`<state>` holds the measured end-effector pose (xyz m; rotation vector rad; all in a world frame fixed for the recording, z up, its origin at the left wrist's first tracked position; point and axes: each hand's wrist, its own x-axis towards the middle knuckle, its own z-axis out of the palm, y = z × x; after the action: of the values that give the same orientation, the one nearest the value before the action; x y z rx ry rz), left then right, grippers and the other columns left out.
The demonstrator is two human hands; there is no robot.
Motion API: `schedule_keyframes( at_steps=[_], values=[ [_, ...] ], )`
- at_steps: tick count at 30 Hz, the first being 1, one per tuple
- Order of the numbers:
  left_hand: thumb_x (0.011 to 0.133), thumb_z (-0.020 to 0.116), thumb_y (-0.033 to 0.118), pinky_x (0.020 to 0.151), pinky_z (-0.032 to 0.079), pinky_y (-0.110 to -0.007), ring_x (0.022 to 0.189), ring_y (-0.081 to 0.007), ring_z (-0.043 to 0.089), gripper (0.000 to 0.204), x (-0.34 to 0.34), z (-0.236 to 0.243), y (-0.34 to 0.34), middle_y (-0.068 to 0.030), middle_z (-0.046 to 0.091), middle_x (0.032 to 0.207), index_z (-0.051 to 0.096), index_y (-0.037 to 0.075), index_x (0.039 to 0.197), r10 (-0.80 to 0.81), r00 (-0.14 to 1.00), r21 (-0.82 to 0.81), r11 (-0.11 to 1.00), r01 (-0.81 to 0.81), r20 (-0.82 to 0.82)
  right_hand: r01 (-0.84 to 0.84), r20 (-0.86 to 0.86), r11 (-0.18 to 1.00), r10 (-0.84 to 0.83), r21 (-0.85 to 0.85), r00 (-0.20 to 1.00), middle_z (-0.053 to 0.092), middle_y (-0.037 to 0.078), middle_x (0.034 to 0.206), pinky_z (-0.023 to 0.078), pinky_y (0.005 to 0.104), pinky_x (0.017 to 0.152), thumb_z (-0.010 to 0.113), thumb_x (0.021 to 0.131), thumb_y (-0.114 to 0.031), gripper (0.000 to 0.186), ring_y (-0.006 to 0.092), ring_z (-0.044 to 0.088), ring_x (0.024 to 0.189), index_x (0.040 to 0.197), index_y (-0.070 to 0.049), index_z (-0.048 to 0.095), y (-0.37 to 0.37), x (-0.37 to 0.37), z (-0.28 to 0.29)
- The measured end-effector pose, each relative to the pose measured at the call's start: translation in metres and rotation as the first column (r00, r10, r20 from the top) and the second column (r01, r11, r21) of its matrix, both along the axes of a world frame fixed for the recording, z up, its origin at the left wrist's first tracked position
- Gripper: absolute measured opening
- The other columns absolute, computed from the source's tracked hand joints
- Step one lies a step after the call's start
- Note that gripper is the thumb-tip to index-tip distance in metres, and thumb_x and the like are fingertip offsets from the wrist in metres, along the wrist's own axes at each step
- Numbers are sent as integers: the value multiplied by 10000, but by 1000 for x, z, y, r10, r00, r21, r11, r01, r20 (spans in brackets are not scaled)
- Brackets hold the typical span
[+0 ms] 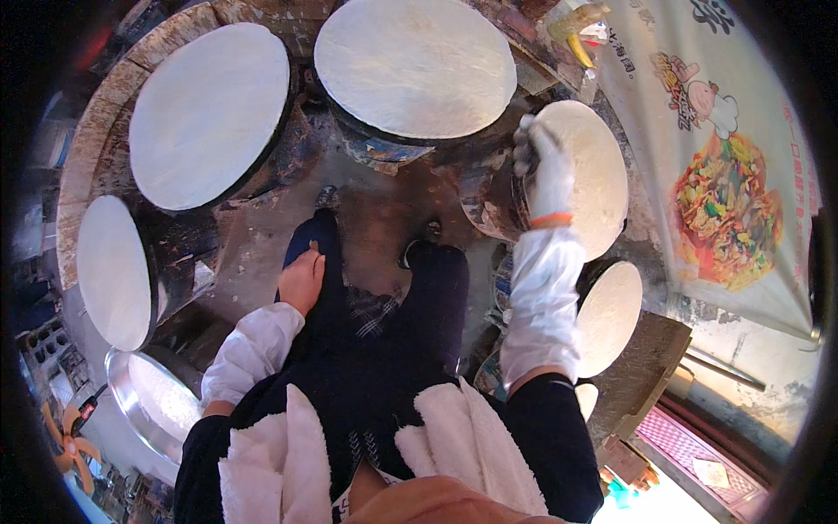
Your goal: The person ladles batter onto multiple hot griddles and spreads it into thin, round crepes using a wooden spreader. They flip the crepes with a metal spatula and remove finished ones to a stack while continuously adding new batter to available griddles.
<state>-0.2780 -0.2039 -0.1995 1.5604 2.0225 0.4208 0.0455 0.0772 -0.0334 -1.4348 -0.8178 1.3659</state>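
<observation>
My right hand (546,168), in a white glove with darkened fingers, is at the left edge of a round griddle covered by a pale thin sheet of batter (592,179). Its fingers are bent downward and somewhat blurred; what they grip, if anything, is hidden. An orange band (551,220) circles that wrist above a white sleeve cover. My bare left hand (302,281) is closed over my left thigh, fingers curled. A small brownish tip shows by its thumb, too small to name.
More round griddles with pale sheets curve around me: far middle (415,65), far left (209,113), left (113,271) and near right (611,319). A metal basin (153,397) with white contents is at lower left. A printed banner (724,157) hangs right. An orange fan (70,441) stands lower left.
</observation>
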Motion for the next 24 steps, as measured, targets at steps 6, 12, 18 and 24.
schedule_keyframes(
  at_steps=[6,12,18,24],
  values=[
    [982,583,227,661,508,-467,754,-394,643,200,2,-25,15,-179,660,847,633,43,923,37,999,-33,999,-38,-9,-225,582,971,139,79,801,711,77,829,455,261,517,719,879,-345,336,126,645,607,1068,-68,727,203,46,-50],
    [942,620,179,609,474,-479,699,-396,620,177,6,-31,36,-186,620,777,611,32,844,39,999,-103,994,-37,20,-425,981,895,66,-139,-181,661,245,1226,482,480,996,675,830,-482,706,416,612,1179,1436,-164,505,374,60,-124],
    [947,616,139,553,435,-471,624,-397,577,202,8,-30,61,-191,564,710,578,36,777,52,997,-91,995,-46,65,-500,964,831,154,-246,-218,567,326,1323,431,461,1073,687,829,-451,927,448,549,1253,1563,-89,254,459,74,-171],
    [939,617,160,563,443,-471,631,-388,583,184,12,-36,53,-176,572,717,595,50,793,85,995,-112,991,-79,55,-476,894,795,178,-376,-410,579,292,1333,430,469,1063,693,851,-451,884,440,550,1255,1556,-114,280,469,82,-171]
  ],
)
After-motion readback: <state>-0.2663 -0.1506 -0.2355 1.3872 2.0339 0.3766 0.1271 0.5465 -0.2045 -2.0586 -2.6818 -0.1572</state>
